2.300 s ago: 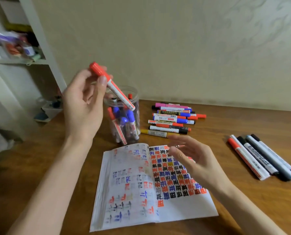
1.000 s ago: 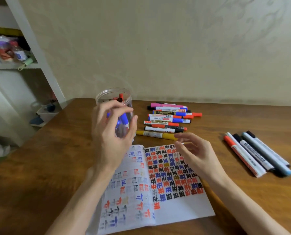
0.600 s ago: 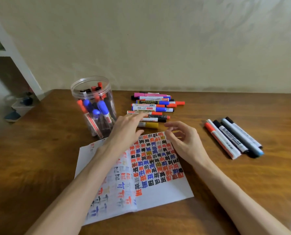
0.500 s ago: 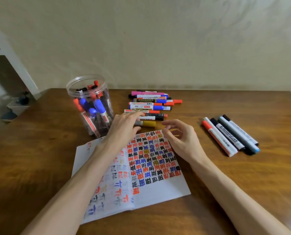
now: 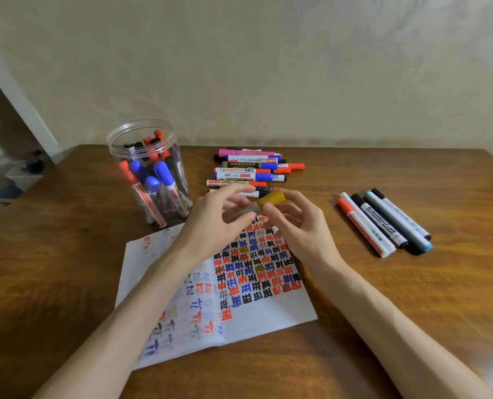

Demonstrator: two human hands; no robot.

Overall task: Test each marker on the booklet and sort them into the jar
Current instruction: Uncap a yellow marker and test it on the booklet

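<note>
Above the far edge of the open booklet [image 5: 268, 309], both hands hold one yellow marker [image 5: 251, 207]. My left hand [image 5: 213, 226] grips its pale barrel, while my right hand [image 5: 299, 226] pinches its yellow cap [image 5: 272, 197]. The marker looks blurred, and I cannot tell whether the cap is on or off. The booklet's pages are covered with red, blue and black test marks. A clear plastic jar [image 5: 147, 171] stands upright to the left, holding several red, blue and black markers.
A row of several loose markers [image 5: 251, 171] lies behind my hands near the wall. Another group of markers [image 5: 383, 223] lies to the right on the wooden table [image 5: 52, 269]. A white shelf post [image 5: 15, 90] stands at the far left.
The red marker left my left hand and went into the jar. My left hand then reached to the marker row, lifted the yellow marker, and my right hand closed on its cap.
</note>
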